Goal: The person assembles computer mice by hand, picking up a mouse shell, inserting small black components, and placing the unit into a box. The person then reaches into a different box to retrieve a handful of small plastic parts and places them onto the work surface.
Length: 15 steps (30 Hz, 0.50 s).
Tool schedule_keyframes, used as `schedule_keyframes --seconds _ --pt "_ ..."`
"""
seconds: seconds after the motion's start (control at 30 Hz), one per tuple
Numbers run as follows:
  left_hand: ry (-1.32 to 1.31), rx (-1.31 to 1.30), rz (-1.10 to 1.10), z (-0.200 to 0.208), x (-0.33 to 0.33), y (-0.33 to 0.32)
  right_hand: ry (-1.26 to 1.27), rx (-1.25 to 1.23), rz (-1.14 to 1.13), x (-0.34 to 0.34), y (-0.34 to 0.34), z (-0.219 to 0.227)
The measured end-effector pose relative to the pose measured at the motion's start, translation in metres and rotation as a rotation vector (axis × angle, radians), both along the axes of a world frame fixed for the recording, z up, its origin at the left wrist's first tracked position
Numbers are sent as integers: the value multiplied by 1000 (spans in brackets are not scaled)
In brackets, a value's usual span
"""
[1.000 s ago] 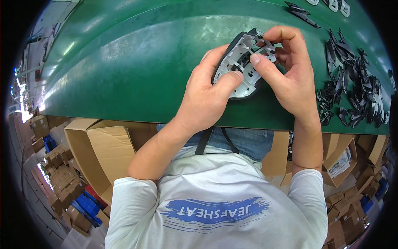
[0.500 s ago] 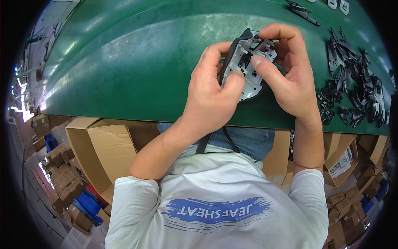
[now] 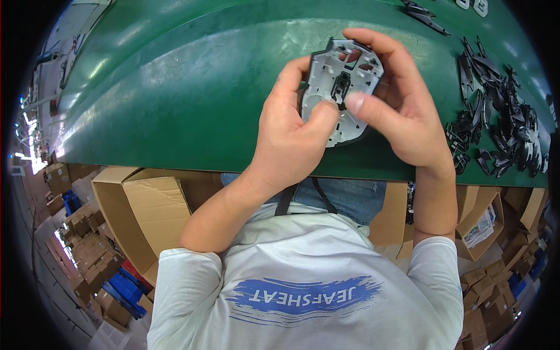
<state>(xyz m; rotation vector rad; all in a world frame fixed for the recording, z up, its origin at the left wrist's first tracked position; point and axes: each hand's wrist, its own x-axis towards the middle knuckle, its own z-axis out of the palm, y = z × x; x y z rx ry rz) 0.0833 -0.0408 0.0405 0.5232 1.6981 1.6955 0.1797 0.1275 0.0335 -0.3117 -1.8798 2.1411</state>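
A hollow plastic housing shell (image 3: 320, 83), dark outside and pale grey inside, is held above the green table with its inner side facing up. Cut-outs show at its far end. A small black plastic piece (image 3: 340, 86) sits in the middle of the shell. My left hand (image 3: 291, 131) grips the left edge, its thumb pressed beside the near end of the black piece. Fingers of my right hand (image 3: 411, 125) wrap the far and right edges, while its thumb rests over the inside, close to the black piece. The shell hides some fingertips.
Loose black plastic parts (image 3: 504, 119) lie heaped on the right of the green table (image 3: 175, 99). One long black part (image 3: 424, 17) is farther back. An open cardboard box (image 3: 154, 204) stands below the table edge at left, another box (image 3: 483, 227) at right.
The shell has turned so its inside faces up more fully. My left thumb stays near the black piece; my right thumb has shifted slightly down and toward the near side.
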Motion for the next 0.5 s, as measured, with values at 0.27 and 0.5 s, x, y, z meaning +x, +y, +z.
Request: schedule_keyframes --seconds 0.27,0.5 --pt "323 25 36 -31 3 -1 -93 392 3 -2 -10 -3" --pt "614 -23 46 -31 3 1 14 546 -73 -6 -15 -12"
